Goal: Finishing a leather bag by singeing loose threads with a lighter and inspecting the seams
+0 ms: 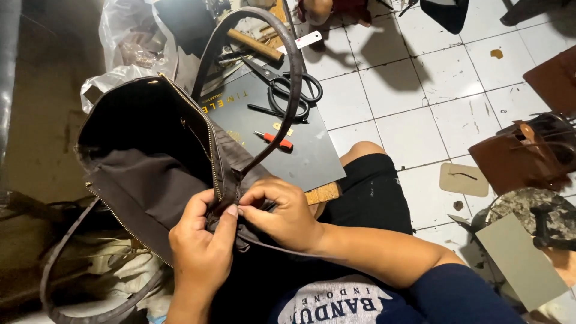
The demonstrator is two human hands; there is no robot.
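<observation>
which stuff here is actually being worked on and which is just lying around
In hand:
- dark brown fabric handbag with a brass zip
- its long dark handle strap
- left hand and right hand, both pinching the bag's edge

Lying about:
- black scissors
- small red-handled screwdriver
- wooden-handled hammer
- tan leather piece

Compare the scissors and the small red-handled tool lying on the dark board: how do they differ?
The scissors are all black and large, with two looped handles; the red-handled tool is small and straight, with a red handle and a thin dark tip. The scissors lie near the board's far edge, partly behind the bag's strap; the tool lies nearer the board's middle, in plain view. Both lie flat, untouched by either hand.
</observation>
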